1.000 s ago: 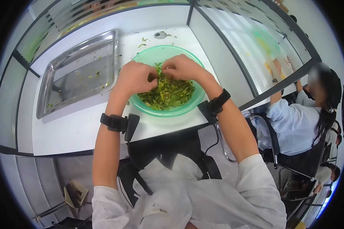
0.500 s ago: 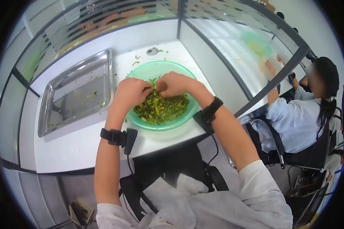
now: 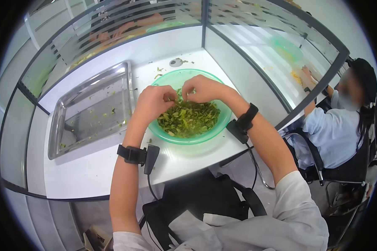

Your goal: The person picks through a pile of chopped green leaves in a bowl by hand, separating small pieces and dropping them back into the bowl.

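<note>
The left hand (image 3: 155, 100) and the right hand (image 3: 203, 88) are held over the far part of the green bowl (image 3: 192, 141), fingers curled toward thumbs in a nearly closed pinch; whether anything is gripped between the tips cannot be told. A white desk (image 3: 83, 178) is spread beneath the bowl. To the bowl's left a metal tray (image 3: 98, 94) is laid, probably so that it is kept near without the hands being obstructed. The bowl itself is set centrally, apparently so that it can be reached evenly from both sides and anything dropped is caught. Inside the bowl, green leaves (image 3: 190, 119) are heaped, partly below the fingertips. Beyond the bowl a round desk fitting (image 3: 176, 62) is seen, with small leaf scraps (image 3: 160, 69) strewn nearby; others are scattered in the tray.
</note>
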